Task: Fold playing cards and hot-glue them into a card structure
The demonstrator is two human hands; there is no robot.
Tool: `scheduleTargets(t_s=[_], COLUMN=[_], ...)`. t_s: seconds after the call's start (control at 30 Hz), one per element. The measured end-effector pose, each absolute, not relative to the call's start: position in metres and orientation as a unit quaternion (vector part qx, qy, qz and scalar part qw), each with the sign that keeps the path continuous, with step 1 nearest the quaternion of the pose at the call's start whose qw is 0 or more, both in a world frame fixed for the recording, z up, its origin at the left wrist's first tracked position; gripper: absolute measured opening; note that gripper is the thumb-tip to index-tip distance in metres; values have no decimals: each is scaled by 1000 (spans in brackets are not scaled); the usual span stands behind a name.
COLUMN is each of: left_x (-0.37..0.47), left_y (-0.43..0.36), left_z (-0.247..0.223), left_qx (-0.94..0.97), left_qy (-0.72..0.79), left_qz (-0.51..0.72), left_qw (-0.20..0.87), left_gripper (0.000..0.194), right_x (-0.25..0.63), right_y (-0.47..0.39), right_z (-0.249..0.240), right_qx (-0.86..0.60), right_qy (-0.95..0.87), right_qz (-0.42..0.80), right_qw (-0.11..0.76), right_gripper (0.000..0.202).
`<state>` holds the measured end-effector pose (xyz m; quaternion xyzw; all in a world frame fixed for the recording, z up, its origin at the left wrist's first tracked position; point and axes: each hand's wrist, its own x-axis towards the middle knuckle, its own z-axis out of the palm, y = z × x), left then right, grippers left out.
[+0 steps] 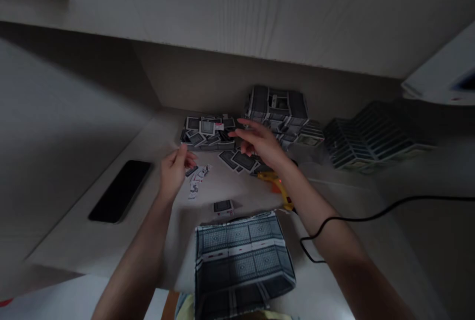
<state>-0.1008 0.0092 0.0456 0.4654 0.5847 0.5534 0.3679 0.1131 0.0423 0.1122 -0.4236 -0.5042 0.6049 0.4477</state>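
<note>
One light touch at a time, reach beside the card-filled box [213,147] with right hand [262,146] spread-fingered, left hand [172,172] curled, grip unclear.

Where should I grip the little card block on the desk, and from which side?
Probably best from above, fingers on the left and right ends of the small card block. It sits dark face up, raised off the desk enough to leave side faces to pinch. The large card-covered box crowds its near side, so avoid coming from there.
</note>
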Motion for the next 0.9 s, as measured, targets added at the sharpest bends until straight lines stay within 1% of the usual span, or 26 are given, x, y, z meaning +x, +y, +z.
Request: scheduleTargets(t_s=[0.03, 0.1, 0.13, 0.2, 0.23, 0.3, 0.37, 0.4, 0.47, 0.53, 0.67, 0.73, 0.8, 0.9], left_x=[-104, -109, -109, -107, -105, -100, -94, -92, -88, -86, -84, -83, -80, -75], left_y=[10, 11, 9, 4, 1, -7, -13, -15, -18, -18, -15, -15, -15, -15], left_z=[45, 43, 43, 46, 48, 51, 53, 53, 52, 50, 48, 47, 45, 42], left_qx=[482, 539, 581, 681, 727, 793, 834, 847, 860, 862, 861, 860, 856, 848], left_qy=[602, 621, 611, 551, 505, 425, 374, 361, 348, 346, 342, 350, 359, 371], left_qz=[536, 479, 439, 334, 273, 158, 93, 73, 49, 39, 56, 73, 93, 124], left_qw=[344, 308, 309, 347, 377, 408, 395, 384, 369, 367, 371, 365, 361, 356], left_gripper=[41, 35, 31, 25, 26, 40, 53, 54, 49, 43, 43, 42, 39, 29], right_x=[116, 126, 132, 146, 153, 165, 177, 182, 195, 207, 223, 223, 220, 217], right_y=[41, 34, 30, 19, 13, 0, -12, -18, -29, -39, -54, -58, -59, -57], right_z=[110, 103, 99, 94, 92, 90, 87, 85, 77, 68, 50, 42, 34, 24], right_qx=[-429, -437, -443, -462, -476, -506, -527, -536, -564, -609, -699, -725, -737, -737], right_qy=[-511, -527, -534, -543, -543, -546, -556, -563, -585, -622, -675, -662, -649, -642], right_qz=[602, 590, 582, 566, 560, 546, 528, 516, 487, 417, 229, 189, 188, 211], right_qw=[438, 428, 424, 414, 406, 385, 367, 358, 321, 261, 66, 9, -1, 35], right_gripper=[46, 40, 36, 31, 31, 31, 31, 30, 30, 32, 35, 35, 34, 34])
